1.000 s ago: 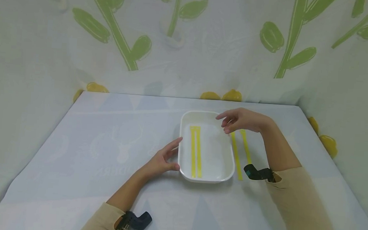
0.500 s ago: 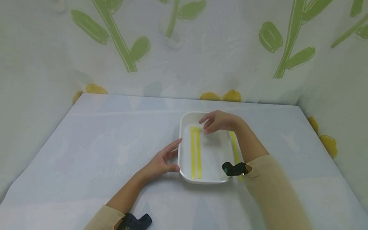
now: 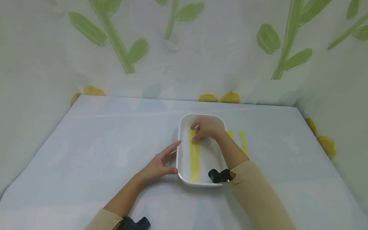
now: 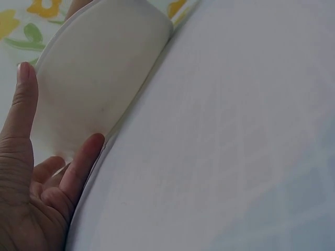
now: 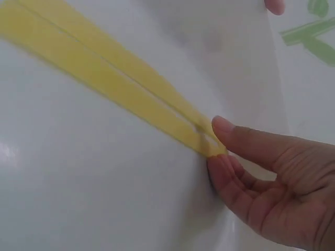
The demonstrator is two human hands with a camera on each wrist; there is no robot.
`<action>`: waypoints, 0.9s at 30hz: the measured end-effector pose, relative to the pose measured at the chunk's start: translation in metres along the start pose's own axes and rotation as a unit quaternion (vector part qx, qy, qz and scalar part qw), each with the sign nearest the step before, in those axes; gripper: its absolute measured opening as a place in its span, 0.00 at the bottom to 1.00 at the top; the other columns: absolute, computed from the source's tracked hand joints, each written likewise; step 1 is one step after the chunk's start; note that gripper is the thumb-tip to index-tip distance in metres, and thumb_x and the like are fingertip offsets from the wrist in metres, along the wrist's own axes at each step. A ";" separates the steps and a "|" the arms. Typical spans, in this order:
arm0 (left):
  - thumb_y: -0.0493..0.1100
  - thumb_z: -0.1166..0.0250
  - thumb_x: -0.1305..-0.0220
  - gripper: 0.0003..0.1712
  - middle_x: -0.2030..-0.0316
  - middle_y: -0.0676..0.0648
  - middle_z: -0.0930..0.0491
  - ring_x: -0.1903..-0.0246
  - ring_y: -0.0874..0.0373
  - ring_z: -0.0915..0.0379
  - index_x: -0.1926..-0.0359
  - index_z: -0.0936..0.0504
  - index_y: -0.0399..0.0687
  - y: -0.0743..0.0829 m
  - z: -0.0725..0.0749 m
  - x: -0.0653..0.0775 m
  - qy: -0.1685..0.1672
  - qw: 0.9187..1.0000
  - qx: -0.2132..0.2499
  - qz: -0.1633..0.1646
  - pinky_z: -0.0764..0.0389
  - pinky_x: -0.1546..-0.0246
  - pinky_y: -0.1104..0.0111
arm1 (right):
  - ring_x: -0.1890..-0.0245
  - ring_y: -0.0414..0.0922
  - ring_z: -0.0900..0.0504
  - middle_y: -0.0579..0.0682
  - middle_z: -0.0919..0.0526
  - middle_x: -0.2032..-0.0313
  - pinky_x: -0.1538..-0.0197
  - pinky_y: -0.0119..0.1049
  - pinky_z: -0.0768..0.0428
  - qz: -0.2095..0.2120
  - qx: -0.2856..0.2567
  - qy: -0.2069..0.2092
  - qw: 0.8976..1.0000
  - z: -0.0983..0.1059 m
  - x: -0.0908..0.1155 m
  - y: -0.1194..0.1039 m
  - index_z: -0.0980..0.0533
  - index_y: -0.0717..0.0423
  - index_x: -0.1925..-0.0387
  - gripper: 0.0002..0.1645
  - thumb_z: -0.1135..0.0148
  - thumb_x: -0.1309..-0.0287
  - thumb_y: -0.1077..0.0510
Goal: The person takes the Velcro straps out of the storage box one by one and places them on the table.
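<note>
A white rectangular tray [image 3: 211,159] with rounded corners stands on the table. Two long, flat yellow strips [image 3: 193,165] lie side by side along its left part. My right hand [image 3: 206,128] reaches into the tray from the right. In the right wrist view, its thumb and fingers pinch the strips' near end from both sides. At the tray's left wall is my left hand [image 3: 157,166], thumb and fingers spread and touching the outside. The left wrist view has this hand [image 4: 36,183] beside the tray's pale outer wall [image 4: 99,73].
Two more yellow strips [image 3: 243,141] lie on the table [image 3: 90,151] just right of the tray, partly covered by my right forearm. A white cloth wall [image 3: 187,59] with green leaf prints rises behind the table.
My right hand has moved left from the tray's right rim, down to the strips inside. The two strips now lie closer together. My left hand stays at the tray's left side.
</note>
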State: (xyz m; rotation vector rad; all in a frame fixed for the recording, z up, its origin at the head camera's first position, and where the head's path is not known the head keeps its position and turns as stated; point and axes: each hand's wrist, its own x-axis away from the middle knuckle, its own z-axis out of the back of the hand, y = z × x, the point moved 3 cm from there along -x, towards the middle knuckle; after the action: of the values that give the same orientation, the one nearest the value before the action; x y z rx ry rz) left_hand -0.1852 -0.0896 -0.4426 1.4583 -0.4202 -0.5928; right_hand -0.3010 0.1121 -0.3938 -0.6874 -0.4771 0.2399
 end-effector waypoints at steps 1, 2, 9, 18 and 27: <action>0.59 0.28 0.58 0.60 0.27 0.42 0.50 0.31 0.39 0.51 0.27 0.48 0.51 0.000 0.001 0.001 0.000 1.000 0.000 -0.001 0.29 0.42 0.58 | 0.71 0.41 0.24 0.51 0.24 0.67 0.63 0.29 0.25 0.003 0.002 -0.002 1.000 -0.002 -0.001 -0.001 0.26 0.63 0.48 0.36 0.23 0.63 0.62; 0.59 0.28 0.58 0.60 0.27 0.43 0.50 0.31 0.39 0.51 0.27 0.48 0.51 -0.001 0.001 0.001 0.001 1.000 -0.001 -0.002 0.29 0.42 0.59 | 0.70 0.42 0.24 0.51 0.24 0.67 0.62 0.29 0.25 0.005 0.005 -0.001 1.000 -0.003 -0.002 -0.002 0.26 0.63 0.48 0.36 0.23 0.63 0.62; 0.59 0.28 0.57 0.60 0.27 0.42 0.51 0.31 0.38 0.51 0.27 0.49 0.51 -0.001 0.002 0.000 -0.002 1.000 -0.009 -0.003 0.28 0.43 0.59 | 0.71 0.42 0.26 0.51 0.24 0.69 0.66 0.29 0.27 0.027 0.009 0.022 0.999 -0.009 -0.005 -0.007 0.25 0.62 0.50 0.34 0.22 0.62 0.60; 0.60 0.28 0.58 0.61 0.27 0.40 0.51 0.31 0.37 0.52 0.27 0.49 0.48 0.001 0.001 -0.001 0.000 1.000 -0.006 -0.010 0.28 0.43 0.62 | 0.67 0.46 0.25 0.53 0.24 0.67 0.63 0.33 0.26 0.051 0.044 0.070 0.995 -0.018 -0.010 -0.008 0.24 0.61 0.55 0.33 0.20 0.66 0.57; 0.59 0.28 0.57 0.60 0.27 0.43 0.51 0.30 0.39 0.52 0.27 0.49 0.51 0.003 0.001 0.000 -0.002 1.000 -0.001 -0.002 0.25 0.47 0.67 | 0.63 0.46 0.25 0.52 0.22 0.65 0.59 0.34 0.26 0.050 0.049 0.083 0.994 -0.023 -0.013 -0.010 0.22 0.58 0.58 0.27 0.22 0.63 0.56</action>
State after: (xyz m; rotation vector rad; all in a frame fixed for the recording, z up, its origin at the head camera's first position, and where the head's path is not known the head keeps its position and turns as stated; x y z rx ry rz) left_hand -0.1854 -0.0900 -0.4396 1.4563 -0.4198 -0.5984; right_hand -0.3001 0.0878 -0.4070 -0.6306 -0.2709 0.2966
